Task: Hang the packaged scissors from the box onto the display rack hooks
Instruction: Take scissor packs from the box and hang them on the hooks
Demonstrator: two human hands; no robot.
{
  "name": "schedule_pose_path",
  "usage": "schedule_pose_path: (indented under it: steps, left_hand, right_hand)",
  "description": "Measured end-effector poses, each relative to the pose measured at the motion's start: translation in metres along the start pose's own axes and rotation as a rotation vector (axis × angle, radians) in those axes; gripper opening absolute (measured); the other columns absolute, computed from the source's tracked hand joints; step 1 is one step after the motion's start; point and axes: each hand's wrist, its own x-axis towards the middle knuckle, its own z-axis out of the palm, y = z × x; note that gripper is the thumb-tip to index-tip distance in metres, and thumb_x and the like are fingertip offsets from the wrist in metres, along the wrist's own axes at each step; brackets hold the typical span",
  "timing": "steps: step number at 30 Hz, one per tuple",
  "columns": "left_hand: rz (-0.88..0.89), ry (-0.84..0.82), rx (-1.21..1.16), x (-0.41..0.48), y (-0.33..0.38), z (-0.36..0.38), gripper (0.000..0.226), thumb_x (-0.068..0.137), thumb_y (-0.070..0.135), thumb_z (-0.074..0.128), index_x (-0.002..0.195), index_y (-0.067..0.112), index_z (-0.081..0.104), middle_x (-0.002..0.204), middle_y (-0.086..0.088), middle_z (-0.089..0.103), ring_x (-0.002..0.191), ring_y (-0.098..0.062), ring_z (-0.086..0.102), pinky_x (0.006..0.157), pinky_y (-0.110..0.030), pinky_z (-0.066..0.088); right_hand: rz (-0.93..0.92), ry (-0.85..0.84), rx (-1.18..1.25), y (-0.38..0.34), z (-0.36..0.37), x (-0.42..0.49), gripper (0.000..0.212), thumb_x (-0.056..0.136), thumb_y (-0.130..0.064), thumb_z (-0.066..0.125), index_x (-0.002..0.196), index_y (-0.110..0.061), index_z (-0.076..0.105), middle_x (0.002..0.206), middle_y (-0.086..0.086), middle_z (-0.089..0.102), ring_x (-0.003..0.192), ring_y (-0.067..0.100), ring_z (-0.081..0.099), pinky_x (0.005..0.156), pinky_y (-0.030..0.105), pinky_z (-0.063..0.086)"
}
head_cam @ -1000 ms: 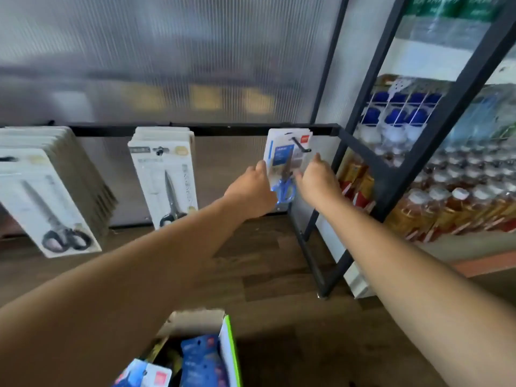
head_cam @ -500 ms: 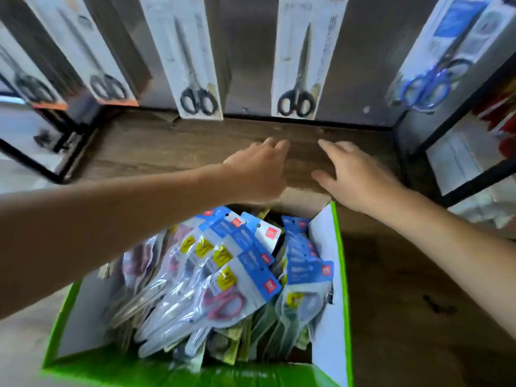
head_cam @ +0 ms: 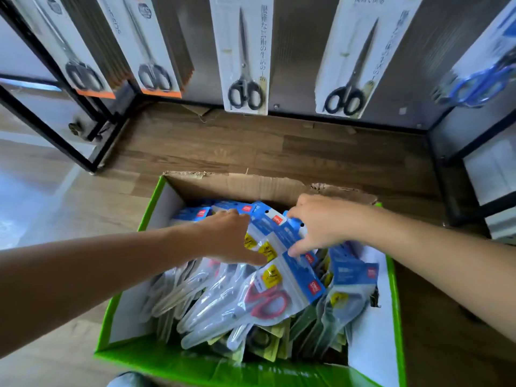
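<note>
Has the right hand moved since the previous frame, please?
Yes; the right hand came back over the far wall of the box, onto the packaged scissors inside.

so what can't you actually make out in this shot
Head view only:
- Rack hooks: cut off by the top edge.
- Blue-handled scissors: blurred, cut by the right edge.
- Left hand: fingers hidden among the packs, grip unclear.
- Right hand: pinches a blue header, which pack unclear.
- Box bottom: buried under packs.

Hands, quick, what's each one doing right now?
Left hand: among the packs, grip cannot be told.
Right hand: pinches a blue-topped scissors pack.
</note>
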Motion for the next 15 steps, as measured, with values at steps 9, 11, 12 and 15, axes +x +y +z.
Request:
schedule_pose_path:
  steps: [9,11,12,15]
  left_hand:
    - [0.062,0.026,-0.152,-0.004,0.009,0.03,0.097,0.063,0.06,0.083,0.131,0.011,0.034,0.114,-0.005,0.054,0.107,-0.024,0.052,0.084,-0.033,0.045]
    - [0.064,0.01,-0.27,0.0,0.008,0.033,0.078,0.065,0.051,0.085,0.116,0.014,0.039,0.089,0.003,0.054,0.086,-0.019,0.055,0.067,-0.029,0.043]
    - [0.067,0.01,-0.326,0.002,0.007,0.033,0.069,0.066,0.047,0.086,0.11,0.018,0.041,0.084,0.006,0.051,0.081,-0.016,0.054,0.062,-0.027,0.041]
    - [0.102,0.018,-0.427,0.006,0.004,0.03,0.048,0.07,0.037,0.086,0.094,0.025,0.047,0.086,0.008,0.054,0.08,-0.013,0.053,0.056,-0.022,0.036]
  right_hand:
    - [0.075,0.099,-0.068,-0.03,0.037,0.003,0.111,0.056,-0.075,0.076,0.14,-0.014,0.036,0.142,0.002,0.032,0.126,0.027,0.04,0.097,0.046,0.045]
    - [0.069,0.199,-0.041,-0.028,0.048,0.0,0.11,0.059,-0.075,0.074,0.143,-0.017,0.033,0.146,0.001,0.027,0.13,0.027,0.036,0.101,0.048,0.041]
    - [0.061,0.225,-0.014,-0.026,0.05,-0.002,0.106,0.062,-0.074,0.072,0.144,-0.019,0.034,0.149,0.001,0.024,0.134,0.026,0.032,0.104,0.049,0.038]
    - [0.039,0.268,0.086,-0.02,0.052,-0.003,0.089,0.071,-0.068,0.071,0.143,-0.023,0.043,0.156,-0.001,0.017,0.143,0.023,0.018,0.115,0.049,0.025]
